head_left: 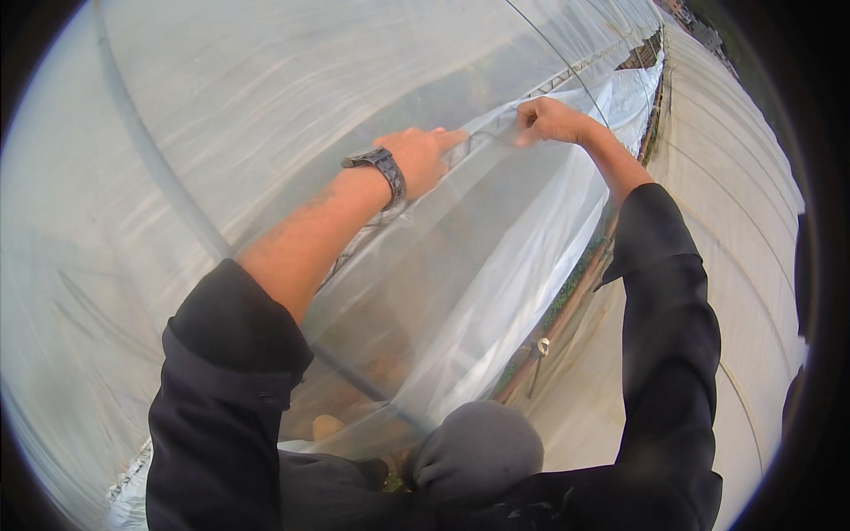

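Note:
A sheet of clear plastic film point(443, 257) hangs loosely in front of me, below a slanting rail. Along that rail runs a thin zigzag wire point(560, 80), seen above my right hand and again beside my left wrist. My left hand point(421, 155), with a dark watch at its wrist, lies on the film at the rail, its index finger stretched toward my right hand. My right hand point(551, 121) is closed in a pinch on what looks like the wire's loose stretch between my hands. Its fingertips are slightly blurred.
A taut film wall point(221, 97) with a curved pipe point(155, 155) rises on the left. On the right lies another film-covered roof point(708, 203). A brownish pipe point(580, 288) and greenery show in the gap. My grey-clad knee point(478, 451) is below.

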`<state>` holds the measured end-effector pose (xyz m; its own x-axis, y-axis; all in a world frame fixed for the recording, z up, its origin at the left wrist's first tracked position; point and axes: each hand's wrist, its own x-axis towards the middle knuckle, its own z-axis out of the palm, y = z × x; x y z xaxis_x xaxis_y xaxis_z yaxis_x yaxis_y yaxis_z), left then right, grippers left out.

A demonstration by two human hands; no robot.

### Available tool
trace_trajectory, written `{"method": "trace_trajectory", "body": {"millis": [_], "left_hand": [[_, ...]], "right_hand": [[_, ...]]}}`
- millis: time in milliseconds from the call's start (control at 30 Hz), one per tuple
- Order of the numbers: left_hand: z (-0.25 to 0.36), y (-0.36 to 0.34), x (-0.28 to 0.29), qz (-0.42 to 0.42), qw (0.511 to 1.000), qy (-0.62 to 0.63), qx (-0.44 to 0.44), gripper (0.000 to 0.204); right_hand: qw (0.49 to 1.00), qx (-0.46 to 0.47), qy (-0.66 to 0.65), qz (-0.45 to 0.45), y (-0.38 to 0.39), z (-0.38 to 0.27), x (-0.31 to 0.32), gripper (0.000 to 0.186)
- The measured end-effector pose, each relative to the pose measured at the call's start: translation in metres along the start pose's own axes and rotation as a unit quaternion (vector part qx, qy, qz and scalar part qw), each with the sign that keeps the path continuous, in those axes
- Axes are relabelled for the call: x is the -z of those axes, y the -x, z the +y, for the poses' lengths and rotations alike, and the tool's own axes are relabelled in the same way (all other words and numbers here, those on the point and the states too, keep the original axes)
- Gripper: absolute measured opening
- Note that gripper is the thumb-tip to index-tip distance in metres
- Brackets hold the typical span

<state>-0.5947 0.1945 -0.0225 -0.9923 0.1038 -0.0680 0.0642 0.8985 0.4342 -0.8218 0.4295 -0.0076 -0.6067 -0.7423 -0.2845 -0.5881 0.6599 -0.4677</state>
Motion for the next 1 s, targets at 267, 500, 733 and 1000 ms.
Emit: {"method": "trace_trajectory", "body": {"millis": [267,500,733,1000], "left_hand": [[0.002,-0.002,-0.009,-0.002,0.996,-0.077,-0.039,0.054],[0.000,-0.003,-0.015,0.020,0.996,-0.078,-0.044,0.054],[0.001,-0.002,-0.012,0.011,0.997,-0.065,-0.039,0.054],[-0.003,-0.004,-0.017,0.048,0.995,-0.061,-0.062,0.056]], "right_hand": [[0.983,0.047,0.142,0.109,-0.003,-0.013,-0.001,0.040],[0.959,0.095,0.238,0.123,-0.018,-0.026,0.010,0.052],[0.937,0.118,0.305,0.126,-0.026,-0.030,0.016,0.057],[0.929,0.115,0.336,0.100,-0.032,-0.043,0.021,0.042]]}}
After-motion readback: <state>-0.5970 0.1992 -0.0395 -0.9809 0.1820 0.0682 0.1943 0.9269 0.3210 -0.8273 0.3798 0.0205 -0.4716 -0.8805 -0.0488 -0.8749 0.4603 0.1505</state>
